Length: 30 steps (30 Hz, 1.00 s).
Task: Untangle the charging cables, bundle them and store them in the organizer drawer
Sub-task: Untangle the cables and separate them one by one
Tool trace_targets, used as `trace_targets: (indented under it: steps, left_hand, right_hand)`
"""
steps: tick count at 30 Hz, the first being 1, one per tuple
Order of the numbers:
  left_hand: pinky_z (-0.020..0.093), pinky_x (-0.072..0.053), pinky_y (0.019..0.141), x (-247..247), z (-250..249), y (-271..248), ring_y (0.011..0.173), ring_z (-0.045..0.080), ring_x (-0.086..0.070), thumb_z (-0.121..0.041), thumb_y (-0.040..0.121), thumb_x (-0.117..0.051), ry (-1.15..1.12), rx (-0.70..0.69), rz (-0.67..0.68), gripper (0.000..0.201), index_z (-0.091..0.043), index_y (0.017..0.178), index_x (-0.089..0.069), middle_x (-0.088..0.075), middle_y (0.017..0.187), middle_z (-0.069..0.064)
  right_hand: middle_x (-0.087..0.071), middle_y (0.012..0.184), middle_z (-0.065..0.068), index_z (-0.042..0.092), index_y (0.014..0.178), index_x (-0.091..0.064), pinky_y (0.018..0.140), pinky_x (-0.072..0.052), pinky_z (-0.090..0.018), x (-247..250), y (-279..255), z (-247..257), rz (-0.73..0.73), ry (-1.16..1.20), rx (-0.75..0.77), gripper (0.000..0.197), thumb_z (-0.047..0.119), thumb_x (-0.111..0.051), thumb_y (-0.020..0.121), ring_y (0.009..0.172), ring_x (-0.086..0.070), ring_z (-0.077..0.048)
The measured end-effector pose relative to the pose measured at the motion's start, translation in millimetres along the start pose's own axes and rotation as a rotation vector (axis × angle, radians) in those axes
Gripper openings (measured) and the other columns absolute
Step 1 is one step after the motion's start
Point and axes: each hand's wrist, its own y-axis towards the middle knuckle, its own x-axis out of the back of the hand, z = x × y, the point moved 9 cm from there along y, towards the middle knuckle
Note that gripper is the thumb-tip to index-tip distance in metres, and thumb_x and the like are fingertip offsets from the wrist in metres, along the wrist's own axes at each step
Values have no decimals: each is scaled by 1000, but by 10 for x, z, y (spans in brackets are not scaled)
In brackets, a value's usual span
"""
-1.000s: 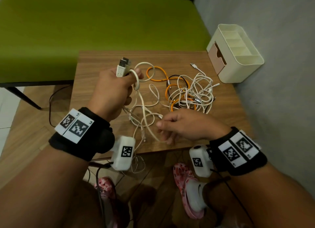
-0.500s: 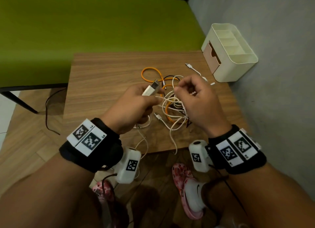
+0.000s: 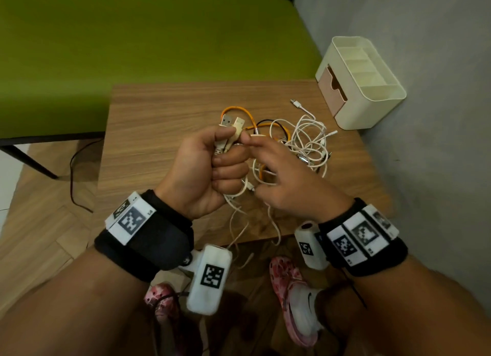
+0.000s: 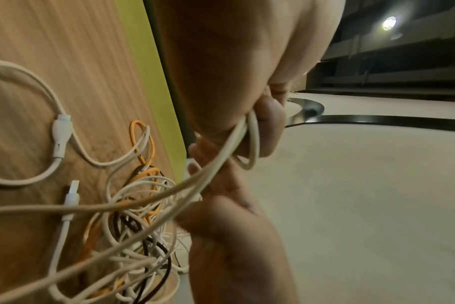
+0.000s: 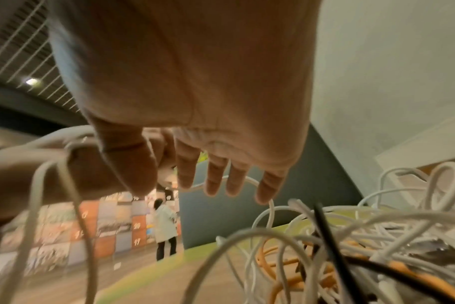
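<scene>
My left hand (image 3: pixel 220 167) grips a bunch of cream cables (image 3: pixel 235 135) in a fist, with two USB plugs sticking up above the thumb. In the left wrist view the left hand's fingers (image 4: pixel 262 131) curl round the cream cable strands (image 4: pixel 221 162). My right hand (image 3: pixel 279 177) lies right beside it with its fingers (image 5: pixel 213 174) straight and holding nothing, the index tip touching near the plugs. A tangle of white, orange and black cables (image 3: pixel 303 143) lies on the wooden table (image 3: pixel 159 121) behind the right hand. The cream organizer (image 3: pixel 372 95) with its pink drawer (image 3: pixel 330 89) shut stands at the far right corner.
A grey wall runs along the table's right side behind the organizer. A green bench (image 3: pixel 132 36) stands beyond the table. Loose cable ends (image 3: pixel 239 233) hang over the front edge. One white plug end (image 3: pixel 296 103) lies near the organizer.
The left hand has turned the two USB plugs upright. The right hand has let go of the strand it pinched and now lies flat beside the left fist.
</scene>
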Motion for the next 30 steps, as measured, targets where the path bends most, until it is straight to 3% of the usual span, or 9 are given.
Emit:
trace_targets:
  steps: [3,7,9,12,15,18,22,26,30]
  left_hand:
    - [14,-8,34,-22,-27,-22,41,4,-5,-27,86,-37,-25,15,22,18,-13,85,-48,-8,55,-8]
    - [12,-10,35,-39,-47,-82,41,4,-6,-27,87,-37,-21,35,50,20,-12,85,-50,-8,55,-8]
    - [12,-9,35,-51,-84,-109,41,4,-6,-28,88,-37,-25,19,65,21,-12,86,-50,-9,55,-8]
    - [14,-8,34,63,-225,-126,40,3,-7,-27,88,-37,-12,-53,-21,20,-13,83,-50,-8,56,-8]
    - [14,-10,33,292,-357,-147,37,2,-15,-27,98,-35,71,-162,-198,26,-15,78,-48,-15,52,-8]
    - [15,-19,32,402,-374,-164,38,4,-19,-31,104,-34,126,-230,-298,30,-16,81,-45,-21,52,-7]
    - [17,-29,39,435,-402,-182,41,5,-25,-36,105,-33,110,-285,-321,31,-17,84,-45,-24,57,-5]
    - [22,-40,47,484,-392,-135,45,8,-36,-34,106,-31,217,-293,-351,29,-17,87,-45,-33,58,-4]
    - [28,-40,57,456,-264,-78,54,11,-48,-27,106,-35,675,-282,-358,21,-12,99,-48,-48,64,-2]
  right_hand:
    - [-54,120,-7,13,129,-55,94,-43,-51,26,26,87,-176,-223,57,55,22,-57,75,112,-50,-28]
    - [-49,116,-7,12,123,-60,91,-44,-42,356,0,157,-506,-281,53,45,22,-63,79,106,-49,-26]
    - [-43,128,-7,16,133,-55,95,-42,-35,235,63,101,-339,-237,-2,52,21,-62,82,113,-48,-21]
    - [-60,109,1,14,126,-62,81,-44,-27,-172,86,40,98,-50,-135,36,17,-61,91,87,-56,-4]
    - [-74,97,-4,19,115,-69,82,-57,-46,-474,-81,15,435,161,-296,26,24,-63,90,87,-69,-25]
    - [-74,102,-10,29,121,-68,92,-54,-52,-500,-172,26,518,222,-365,31,29,-64,90,94,-70,-24]
    - [-73,111,-12,18,123,-62,93,-53,-44,-482,-224,32,559,464,-494,26,12,-55,98,103,-70,-19]
    - [-72,102,11,25,118,-68,83,-51,-24,-167,-10,-141,213,56,-375,24,28,-62,95,92,-65,0]
    - [-63,85,14,27,110,-69,64,-46,-15,304,29,-113,-303,307,-309,18,27,-64,93,70,-56,7]
